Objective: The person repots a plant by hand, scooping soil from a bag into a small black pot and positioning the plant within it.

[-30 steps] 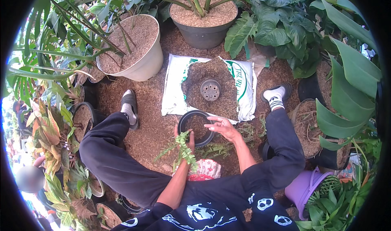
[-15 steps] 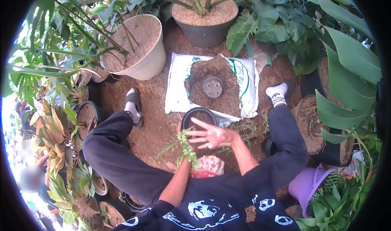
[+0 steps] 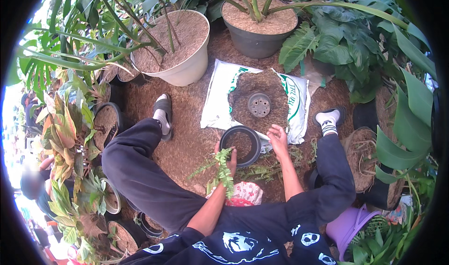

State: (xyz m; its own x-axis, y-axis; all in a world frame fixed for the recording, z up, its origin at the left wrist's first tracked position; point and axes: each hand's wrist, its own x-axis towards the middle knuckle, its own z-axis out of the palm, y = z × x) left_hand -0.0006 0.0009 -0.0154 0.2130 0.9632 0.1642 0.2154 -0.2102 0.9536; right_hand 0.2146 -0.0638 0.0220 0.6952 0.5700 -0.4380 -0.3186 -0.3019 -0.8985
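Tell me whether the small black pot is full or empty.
Partly filled: the small black pot stands upright, brown soil showing low inside, well below its rim.

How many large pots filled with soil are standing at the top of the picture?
2: a white pot at upper left, and a dark grey pot right of it. Leaves may hide more.

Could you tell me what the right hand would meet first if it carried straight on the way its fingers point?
Probably the soil heap on the white bag; the right hand points up-frame, though depth is unclear.
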